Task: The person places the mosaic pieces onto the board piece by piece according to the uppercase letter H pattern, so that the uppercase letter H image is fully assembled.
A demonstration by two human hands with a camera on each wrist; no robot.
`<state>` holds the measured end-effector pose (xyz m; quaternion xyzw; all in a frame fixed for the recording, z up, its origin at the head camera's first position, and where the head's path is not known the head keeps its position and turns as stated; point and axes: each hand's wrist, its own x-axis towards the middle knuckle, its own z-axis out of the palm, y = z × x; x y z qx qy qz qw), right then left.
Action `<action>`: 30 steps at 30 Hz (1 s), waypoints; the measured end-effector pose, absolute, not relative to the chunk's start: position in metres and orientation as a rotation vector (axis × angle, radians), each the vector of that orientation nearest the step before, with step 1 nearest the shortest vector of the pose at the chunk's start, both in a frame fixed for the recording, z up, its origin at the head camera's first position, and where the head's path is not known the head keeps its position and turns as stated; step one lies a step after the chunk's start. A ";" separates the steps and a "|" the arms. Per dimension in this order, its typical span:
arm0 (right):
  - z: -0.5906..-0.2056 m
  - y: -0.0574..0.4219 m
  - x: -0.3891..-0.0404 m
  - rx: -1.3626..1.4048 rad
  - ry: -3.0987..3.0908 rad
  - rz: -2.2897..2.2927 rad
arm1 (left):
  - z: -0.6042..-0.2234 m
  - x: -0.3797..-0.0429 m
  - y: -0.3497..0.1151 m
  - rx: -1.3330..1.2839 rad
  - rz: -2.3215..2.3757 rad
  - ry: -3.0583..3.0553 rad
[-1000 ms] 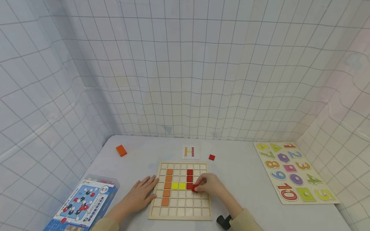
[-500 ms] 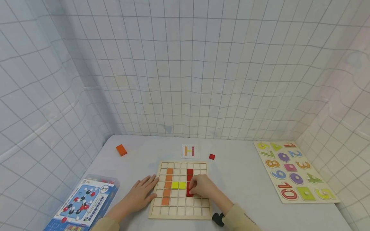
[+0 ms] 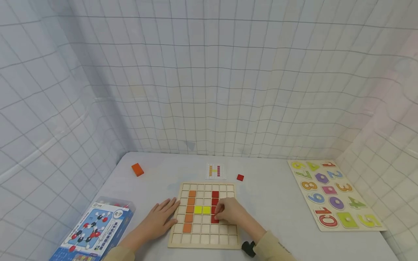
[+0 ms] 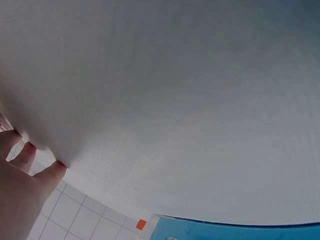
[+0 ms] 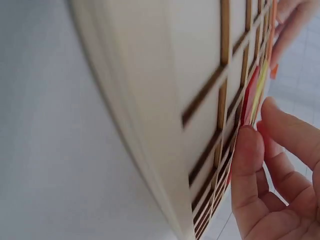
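A square wooden grid board lies on the table. Its cells hold a column of orange tiles, two yellow tiles and a column of red tiles. My right hand is over the board's right half, its thumb and curled fingers at the lowest red tile. In the right wrist view the thumb touches the edge of a red tile lying in its cell; my fingers partly hide it. My left hand lies flat with spread fingers, fingertips and thumb touching the board's left edge.
Behind the board lie a pattern card and a loose red tile. An orange block is at the back left. A boxed molecule set stands left, a number puzzle right. A black object lies by my right sleeve.
My right hand has moved slightly left with the red tile, which now sits in the fourth cell of the red column. My left hand has stayed put.
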<state>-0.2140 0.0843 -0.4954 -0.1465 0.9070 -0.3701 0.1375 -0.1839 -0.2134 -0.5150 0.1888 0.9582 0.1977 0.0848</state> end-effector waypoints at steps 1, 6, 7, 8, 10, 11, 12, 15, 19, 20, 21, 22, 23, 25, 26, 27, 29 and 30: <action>-0.495 0.087 -0.218 -0.409 2.616 -1.094 | -0.515 -0.184 -0.214 0.568 0.592 2.856; -0.488 0.106 -0.244 -0.314 2.650 -1.227 | -0.514 -0.185 -0.214 0.586 0.604 2.861; -0.486 0.110 -0.251 -0.289 2.661 -1.252 | -0.514 -0.185 -0.214 0.591 0.605 2.860; -0.484 0.114 -0.257 -0.259 2.672 -1.271 | -0.514 -0.185 -0.214 0.597 0.600 2.860; -0.481 0.123 -0.267 -0.190 2.684 -1.295 | -0.514 -0.185 -0.214 0.608 0.595 2.857; -0.480 0.127 -0.272 -0.157 2.691 -1.299 | -0.514 -0.185 -0.214 0.613 0.591 2.855; -0.479 0.132 -0.277 -0.137 2.701 -1.300 | -0.514 -0.185 -0.214 0.616 0.592 2.851; -0.479 0.145 -0.290 -0.055 2.718 -1.315 | -0.513 -0.184 -0.214 0.607 0.611 2.842; -0.484 0.158 -0.304 0.032 2.719 -1.360 | -0.511 -0.183 -0.214 0.588 0.622 2.830; -0.486 0.161 -0.307 0.053 2.711 -1.375 | -0.511 -0.183 -0.214 0.584 0.623 2.828; -0.487 0.163 -0.309 0.073 2.709 -1.383 | -0.511 -0.183 -0.214 0.581 0.623 2.826; -0.489 0.164 -0.311 0.091 2.701 -1.398 | -0.511 -0.183 -0.214 0.579 0.624 2.824; -0.491 0.166 -0.313 0.110 2.693 -1.410 | -0.511 -0.183 -0.214 0.579 0.624 2.824; -0.493 0.168 -0.315 0.146 2.683 -1.422 | -0.511 -0.183 -0.214 0.583 0.621 2.826; -0.494 0.168 -0.317 0.159 2.680 -1.427 | -0.511 -0.183 -0.214 0.584 0.618 2.828; -0.495 0.168 -0.318 0.168 2.681 -1.426 | -0.511 -0.182 -0.214 0.584 0.617 2.830; -0.496 0.166 -0.320 0.171 2.679 -1.427 | -0.512 -0.182 -0.214 0.580 0.619 2.834; -0.497 0.165 -0.322 0.170 2.677 -1.428 | -0.511 -0.181 -0.214 0.576 0.618 2.836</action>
